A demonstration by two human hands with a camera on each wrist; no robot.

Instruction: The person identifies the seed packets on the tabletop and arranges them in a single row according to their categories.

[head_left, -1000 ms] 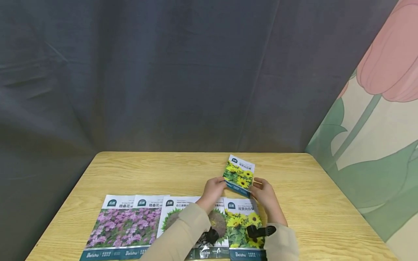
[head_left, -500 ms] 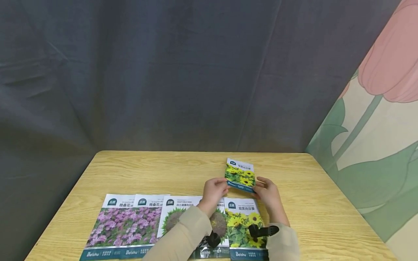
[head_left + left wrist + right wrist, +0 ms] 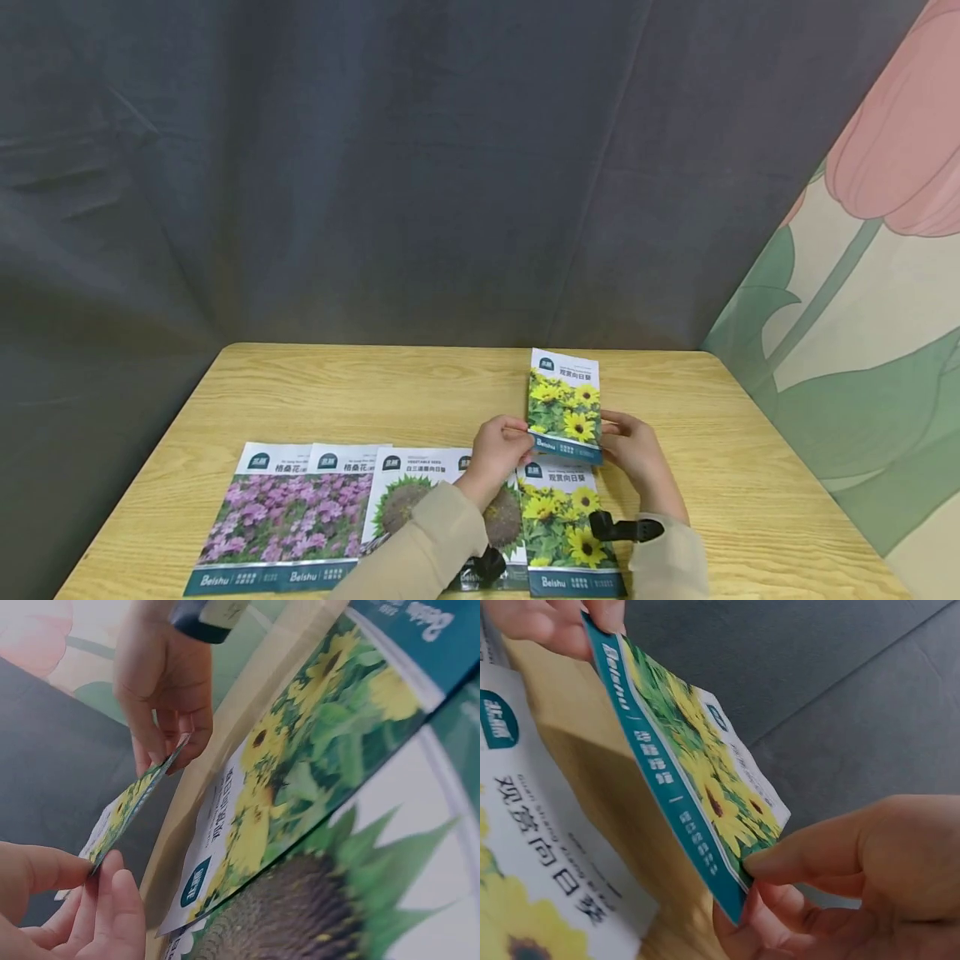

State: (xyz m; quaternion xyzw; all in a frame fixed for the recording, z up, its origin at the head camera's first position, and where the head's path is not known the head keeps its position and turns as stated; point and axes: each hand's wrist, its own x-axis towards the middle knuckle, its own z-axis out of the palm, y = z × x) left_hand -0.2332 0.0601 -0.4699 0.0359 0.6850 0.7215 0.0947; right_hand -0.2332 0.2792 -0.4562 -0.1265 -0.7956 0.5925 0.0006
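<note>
A seed packet with yellow sunflowers is held up between both hands, its printed front toward the head camera. My left hand pinches its lower left corner between thumb and fingers. At the lower right corner my right hand pinches it too; the right wrist view shows the thumb on the front. Just below, a matching sunflower packet lies flat on the table, its top edge partly overlapped in the head view. The left forearm hides part of the packets with a large sunflower head.
Two overlapping packets with purple flowers lie at the left of the row. The wooden table ends at a dark curtain. On the right stands a wall painted with tulips.
The held packet first dipped and tilted back, then came nearer, turning more upright and straighter. Both hands moved slightly right and down with it. The packets on the table stayed in place.
</note>
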